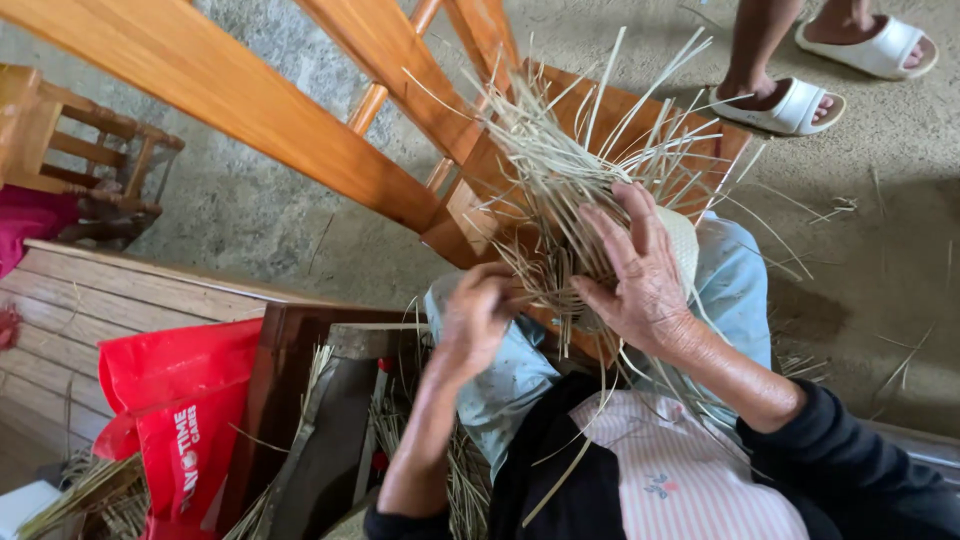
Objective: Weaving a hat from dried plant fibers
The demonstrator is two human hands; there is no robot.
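Mid-weave on straw piece, held over lap by wooden chair; right hand spread open, pressing strands; left hand pinched on one strand; next probably needs threading it across, kept taut.

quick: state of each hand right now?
Left hand: closed, fingers curled, pinching straw strands at the woven piece.
Right hand: fingers extended, pressed flat against the woven piece, steadying it.
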